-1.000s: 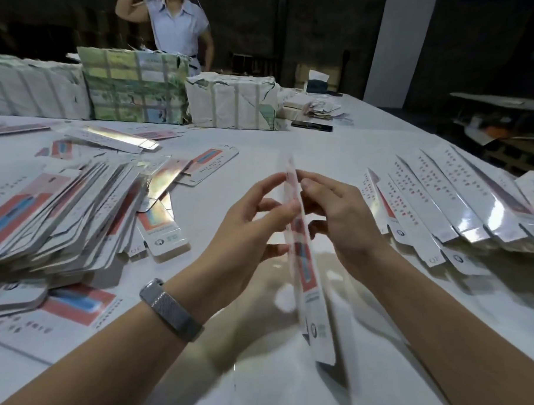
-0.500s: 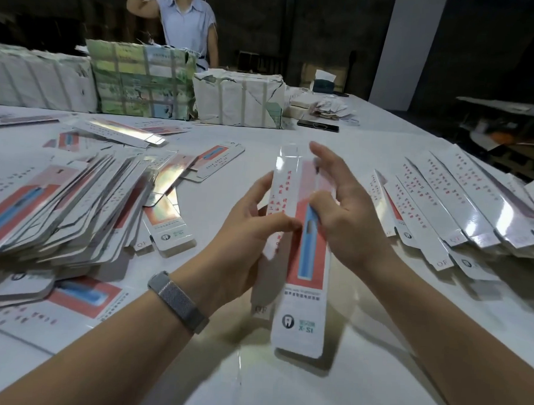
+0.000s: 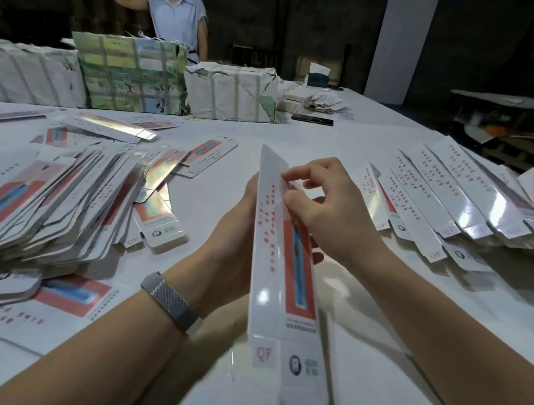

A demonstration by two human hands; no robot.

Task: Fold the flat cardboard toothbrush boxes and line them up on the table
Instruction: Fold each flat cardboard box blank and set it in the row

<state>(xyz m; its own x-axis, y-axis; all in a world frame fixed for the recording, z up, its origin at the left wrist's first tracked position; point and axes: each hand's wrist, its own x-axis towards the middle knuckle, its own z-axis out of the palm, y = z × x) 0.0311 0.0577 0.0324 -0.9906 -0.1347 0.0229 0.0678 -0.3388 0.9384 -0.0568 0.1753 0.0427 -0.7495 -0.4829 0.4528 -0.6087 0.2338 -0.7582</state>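
White table (image 3: pixel 338 150) — flat stack (image 3: pixel 54 205) left, folded row (image 3: pixel 449 198) right.

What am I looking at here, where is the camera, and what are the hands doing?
There is no machine: a person's two bare hands work, filmed by one wide-angle camera worn on their head, looking forward and down. The left hand, with a grey mesh wristband, and the right hand hold one long white cardboard toothbrush box with red print above the white table. To the left lies a heap of flat unfolded boxes; to the right, a row of folded boxes. Wrapped paper bundles and another person are at the far edge.
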